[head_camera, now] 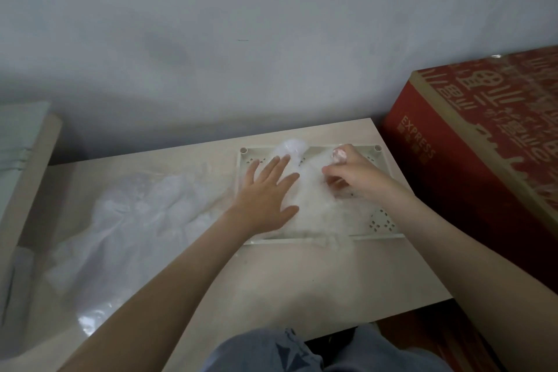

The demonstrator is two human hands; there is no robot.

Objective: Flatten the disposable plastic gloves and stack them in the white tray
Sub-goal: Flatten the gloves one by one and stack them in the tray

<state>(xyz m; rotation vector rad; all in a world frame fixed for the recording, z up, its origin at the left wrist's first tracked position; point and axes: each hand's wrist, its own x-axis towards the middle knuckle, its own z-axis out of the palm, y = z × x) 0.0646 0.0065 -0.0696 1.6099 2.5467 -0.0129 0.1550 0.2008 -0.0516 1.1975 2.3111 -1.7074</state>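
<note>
Head view looked down on a pale wood-grain table (302, 275) set against a grey wall (271, 39). The white tray (389, 235) lay on the far right part of the table, a shallow rectangle with small patterned holes in its floor and a round post at each far corner. A clear plastic glove (314, 190) was spread inside the tray, thin and crinkled, and its far end bunched up over the tray's far rim. The left hand (265, 190) lay palm-down on the left side of that glove with its fingers straight and slightly spread, pressing on the film and gripping nothing. The right hand (353, 172) was over the right side of the same glove, with its fingers curled and the film pinched at their tips; a scrap of plastic was bunched around one raised fingertip near the tray's far rim. Both bare forearms reached in from the near edge. To the left of the tray, on the table, sat a pile of gloves (136, 220), loose, rumpled and translucent, spreading toward the near left corner. A red box (468, 166) with gold lettering stood just beside the table's right edge. Blue denim (271, 353) showed at the bottom of the view.
</note>
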